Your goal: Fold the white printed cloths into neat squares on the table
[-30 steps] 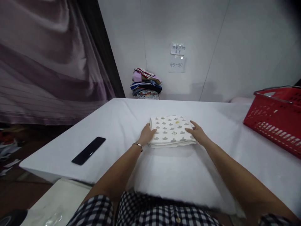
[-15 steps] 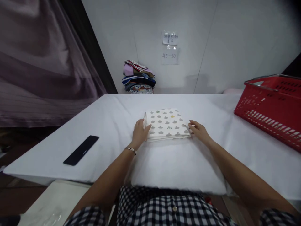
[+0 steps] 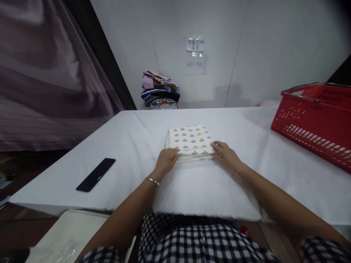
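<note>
A folded white cloth [image 3: 190,139] printed with small grey shapes, plus a yellow and a green one, lies on the white-covered table in front of me. My left hand [image 3: 165,160] grips its near left corner, the thumb at the near edge. At the near right corner, my right hand [image 3: 226,155] pinches the same edge, fingers over the top. Between the hands the near edge is slightly bunched, and its layers show. The fingertips under the cloth are hidden.
A dark phone-like slab [image 3: 95,174] lies at the left of the table [image 3: 131,138]. The red plastic basket [image 3: 315,120] stands at the right. Several folded clothes [image 3: 160,90] are stacked at the back by the wall, below handwritten paper signs [image 3: 195,65].
Both hands have moved to the cloth's near corners, the left toward me and the right inward. They now grip the near edge, which has bunched up slightly.
</note>
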The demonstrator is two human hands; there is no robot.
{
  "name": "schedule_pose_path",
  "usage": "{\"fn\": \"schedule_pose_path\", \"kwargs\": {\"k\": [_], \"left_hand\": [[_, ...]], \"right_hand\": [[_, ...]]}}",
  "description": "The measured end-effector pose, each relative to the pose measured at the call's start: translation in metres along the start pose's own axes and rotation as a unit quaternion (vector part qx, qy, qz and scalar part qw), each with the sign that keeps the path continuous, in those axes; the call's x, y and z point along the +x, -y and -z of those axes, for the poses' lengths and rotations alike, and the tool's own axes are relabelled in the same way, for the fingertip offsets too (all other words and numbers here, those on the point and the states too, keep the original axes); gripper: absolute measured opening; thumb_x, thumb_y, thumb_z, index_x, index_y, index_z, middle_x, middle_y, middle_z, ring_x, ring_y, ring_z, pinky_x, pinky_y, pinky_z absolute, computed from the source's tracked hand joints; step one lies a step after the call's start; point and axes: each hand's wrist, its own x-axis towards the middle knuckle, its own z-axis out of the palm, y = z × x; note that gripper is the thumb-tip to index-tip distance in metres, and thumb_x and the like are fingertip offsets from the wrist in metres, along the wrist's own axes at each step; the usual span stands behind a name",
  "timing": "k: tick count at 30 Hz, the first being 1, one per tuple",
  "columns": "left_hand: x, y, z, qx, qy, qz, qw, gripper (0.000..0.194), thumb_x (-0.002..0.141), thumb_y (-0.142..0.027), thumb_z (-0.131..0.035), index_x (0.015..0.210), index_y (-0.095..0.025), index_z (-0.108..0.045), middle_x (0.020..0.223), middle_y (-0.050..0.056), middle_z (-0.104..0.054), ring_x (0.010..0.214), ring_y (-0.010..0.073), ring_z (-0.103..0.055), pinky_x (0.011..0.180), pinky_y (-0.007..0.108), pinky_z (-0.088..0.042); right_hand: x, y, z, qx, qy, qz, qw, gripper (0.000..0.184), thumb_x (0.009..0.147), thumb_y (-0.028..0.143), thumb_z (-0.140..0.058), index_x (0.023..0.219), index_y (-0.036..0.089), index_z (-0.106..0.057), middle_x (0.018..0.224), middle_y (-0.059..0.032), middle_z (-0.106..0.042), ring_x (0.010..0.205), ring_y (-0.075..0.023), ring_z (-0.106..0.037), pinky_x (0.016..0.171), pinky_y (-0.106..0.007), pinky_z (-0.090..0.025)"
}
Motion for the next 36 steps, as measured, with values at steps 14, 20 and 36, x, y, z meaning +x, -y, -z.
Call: {"fn": "schedule_pose_path", "kwargs": {"k": [14,20,36], "left_hand": [[0.007,-0.006,-0.001,0.004,0.007,0.044,0.999,0.027,0.092,-0.032,-0.041,0.102,-0.023,-0.065,0.1,0.003,-0.069,0.095,0.0183,-0.061,0.086,0.033,-0.043],[0.007,-0.012,-0.001,0.031,-0.005,0.059,0.998,0.026,0.091,-0.032,-0.043,0.105,-0.023,-0.063,0.102,0.005,-0.068,0.096,0.0197,-0.06,0.089,0.036,-0.042],[0.055,-0.093,-0.049,0.097,-0.015,-0.135,0.986,0.01,0.084,-0.023,-0.055,0.087,-0.02,-0.064,0.131,0.007,-0.051,0.132,0.0258,-0.032,0.11,0.05,-0.022]], "right_hand": [[0.002,0.003,0.002,-0.026,-0.044,0.05,0.997,0.032,0.091,0.022,-0.038,0.119,0.023,-0.053,0.112,-0.0087,-0.062,0.101,-0.0228,-0.056,0.074,-0.035,-0.051],[0.005,0.001,0.001,-0.002,-0.002,0.012,1.0,0.033,0.091,0.024,-0.037,0.12,0.025,-0.053,0.115,-0.0062,-0.062,0.104,-0.0222,-0.055,0.075,-0.034,-0.051],[0.01,-0.007,-0.01,0.14,-0.049,-0.021,0.989,0.032,0.088,0.027,-0.042,0.117,0.026,-0.058,0.102,-0.0051,-0.066,0.093,-0.0215,-0.057,0.083,-0.037,-0.047]]}}
